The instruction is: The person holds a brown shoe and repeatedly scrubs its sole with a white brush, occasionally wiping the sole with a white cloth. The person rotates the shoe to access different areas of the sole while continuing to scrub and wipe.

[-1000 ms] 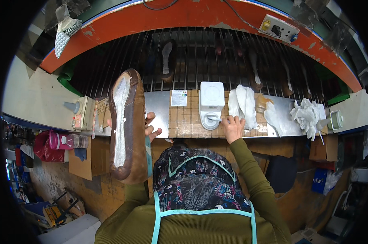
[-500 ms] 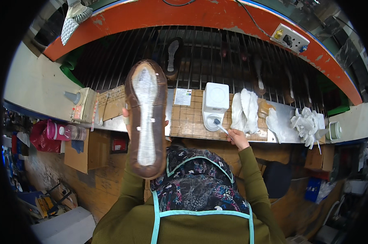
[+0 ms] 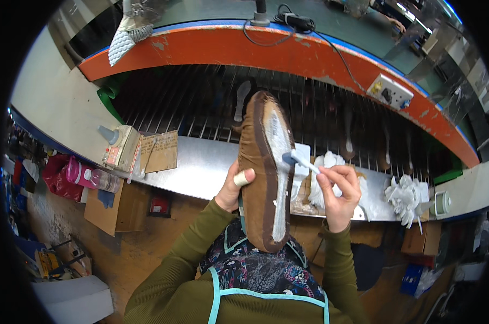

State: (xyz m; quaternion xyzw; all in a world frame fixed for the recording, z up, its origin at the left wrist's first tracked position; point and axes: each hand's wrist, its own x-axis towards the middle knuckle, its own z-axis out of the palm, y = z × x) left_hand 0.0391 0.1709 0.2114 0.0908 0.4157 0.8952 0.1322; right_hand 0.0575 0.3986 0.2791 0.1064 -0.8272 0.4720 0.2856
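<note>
A brown shoe (image 3: pixel 253 162) is held up before me, its bottom turned toward me and the toe pointing away. Down the middle of that bottom runs a pale, whitish strip with a darker brown band around it. My left hand (image 3: pixel 232 186) grips the shoe by its left side, with a light wrap on the thumb; the other fingers are hidden behind it. Between thumb and fingers, my right hand (image 3: pixel 340 195) pinches a white-handled brush (image 3: pixel 306 161). Its blue-grey head meets the pale strip near mid-length. The shoe partly hides a white container (image 3: pixel 300 174) on the bench.
Beyond the metal bench edge (image 3: pixel 201 162), a rack of bars (image 3: pixel 201 102) slopes under an orange beam (image 3: pixel 212 48); another shoe (image 3: pixel 243 100) lies on it. White cloths (image 3: pixel 331 183) and bunched white gloves (image 3: pixel 404 197) sit right. A cardboard piece (image 3: pixel 162 152) lies left.
The shoe has moved right and tilted, coming in front of the white container. My right hand has lifted the brush out of the container and brought its head to the shoe bottom.
</note>
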